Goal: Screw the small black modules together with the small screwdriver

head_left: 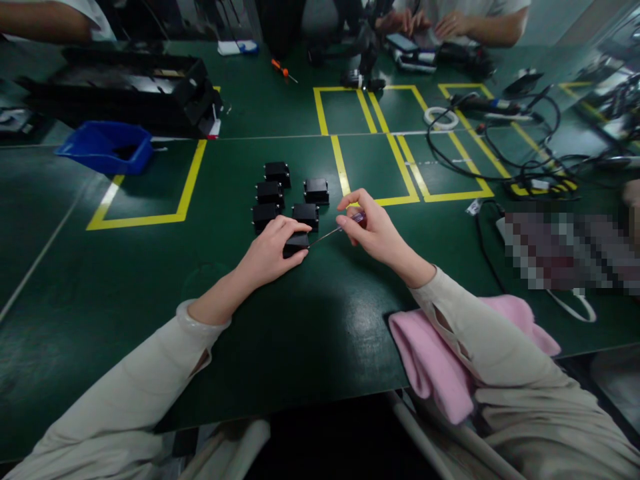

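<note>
On surface (320,320), toward near edge: left hand (270,252) fingers (295,229) closed over small black box (296,245); right hand (374,232) fingers pinched thin screwdriver (333,233), tip at box. Judged risk: tip slipping off, should box shift under hold.

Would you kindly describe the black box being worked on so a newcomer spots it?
On the green table, between the yellow taped rectangles, sits a cluster of black boxes. The held box lies nearest the person. It alone is gripped by the left hand, with the screwdriver in the right hand pointing at it.
</note>
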`<state>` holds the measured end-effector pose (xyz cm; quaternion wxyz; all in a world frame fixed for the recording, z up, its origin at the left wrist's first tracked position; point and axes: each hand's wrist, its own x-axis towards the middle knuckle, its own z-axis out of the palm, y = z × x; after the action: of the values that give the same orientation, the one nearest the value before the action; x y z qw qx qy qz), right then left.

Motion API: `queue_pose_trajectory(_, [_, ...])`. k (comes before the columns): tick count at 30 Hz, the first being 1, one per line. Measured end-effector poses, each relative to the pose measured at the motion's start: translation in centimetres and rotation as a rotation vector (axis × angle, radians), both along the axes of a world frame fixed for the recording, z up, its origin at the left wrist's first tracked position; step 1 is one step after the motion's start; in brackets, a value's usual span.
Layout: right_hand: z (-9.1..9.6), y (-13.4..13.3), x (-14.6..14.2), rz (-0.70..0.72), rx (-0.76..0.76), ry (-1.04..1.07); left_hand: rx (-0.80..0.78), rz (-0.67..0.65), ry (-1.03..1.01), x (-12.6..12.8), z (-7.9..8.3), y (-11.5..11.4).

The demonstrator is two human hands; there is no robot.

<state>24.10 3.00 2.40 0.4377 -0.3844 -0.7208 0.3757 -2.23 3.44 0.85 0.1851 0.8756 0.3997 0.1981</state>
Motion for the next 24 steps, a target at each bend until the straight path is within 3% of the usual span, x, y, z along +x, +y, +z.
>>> queue_pose_trajectory(24, [0.36, -0.1, -0.02, -0.007, 0.02, -0.046, -0.013, 0.004, 0.0, 0.05, 0.13, -0.03])
